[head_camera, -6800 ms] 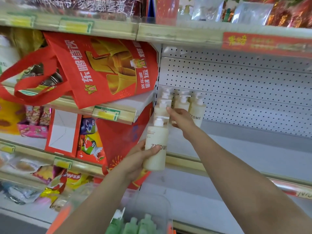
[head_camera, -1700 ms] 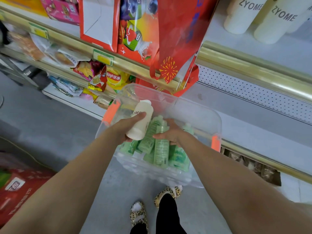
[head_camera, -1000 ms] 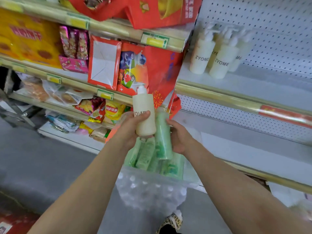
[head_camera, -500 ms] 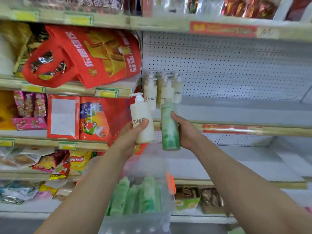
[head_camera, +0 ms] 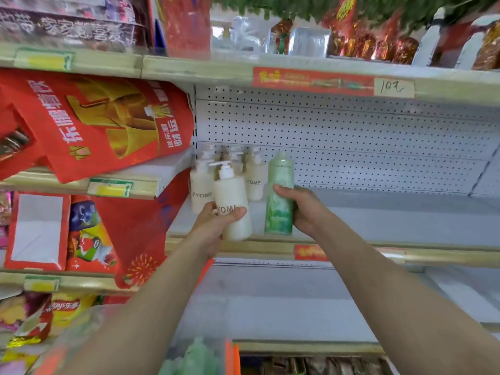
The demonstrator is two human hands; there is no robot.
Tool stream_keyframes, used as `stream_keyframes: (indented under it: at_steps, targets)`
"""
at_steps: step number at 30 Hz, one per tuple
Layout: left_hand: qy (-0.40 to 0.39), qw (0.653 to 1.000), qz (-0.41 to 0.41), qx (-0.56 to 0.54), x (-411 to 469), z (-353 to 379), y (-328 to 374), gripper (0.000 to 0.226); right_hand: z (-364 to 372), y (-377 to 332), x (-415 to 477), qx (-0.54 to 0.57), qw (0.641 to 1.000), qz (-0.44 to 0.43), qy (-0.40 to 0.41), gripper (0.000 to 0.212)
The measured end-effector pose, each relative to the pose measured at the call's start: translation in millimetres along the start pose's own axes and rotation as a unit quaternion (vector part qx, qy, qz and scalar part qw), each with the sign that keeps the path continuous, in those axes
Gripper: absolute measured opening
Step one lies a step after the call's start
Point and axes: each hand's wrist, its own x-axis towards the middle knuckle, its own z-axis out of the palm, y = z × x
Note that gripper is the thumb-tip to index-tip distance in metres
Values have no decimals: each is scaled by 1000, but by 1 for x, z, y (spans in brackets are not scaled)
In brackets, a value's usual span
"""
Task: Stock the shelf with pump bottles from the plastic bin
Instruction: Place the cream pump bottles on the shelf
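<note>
Left hand (head_camera: pixel 216 226) grips the cream bottle (head_camera: pixel 233 204), right hand (head_camera: pixel 304 208) grips the green bottle (head_camera: pixel 279 196), both upright over the shelf (head_camera: pixel 378 220) front edge, the cream one just before the stocked row (head_camera: pixel 200 194), the green just right of it, so each likely goes straight back

Bright, even, diffuse light filled the view, leaving only soft shadows beneath the shelf (head_camera: pixel 351 220). Wide-angle distortion bowed the edges. Blur smeared the upper edge and the plastic bin (head_camera: pixel 231 357) at the bottom.
</note>
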Motion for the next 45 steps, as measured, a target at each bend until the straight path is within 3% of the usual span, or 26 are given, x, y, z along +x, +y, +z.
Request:
stream_keyframes:
  at_steps: [4,10,19,26,29,45]
  targets:
    - [-3,999,8,45,43,36,-17,57,-34,-14,36,-8,1000,-24,0,44]
    - [16,993,42,107,80,62,-54,61,-85,-28,75,-7,999,-47,9,53]
    - [109,978,76,158,118,64,-74,93,-135,-33,120,-40,997,-58,-11,45]
    - [205,930,129,275,119,76,-79,59,-146,-30,138,-42,997,-64,-20,48]
    - [246,901,142,326,123,79,-79,64,-146,-26,138,-39,997,-58,-26,49]
    - [297,881,112,351,128,86,-78,73,-147,-18,135,-46,998,-47,-7,51]
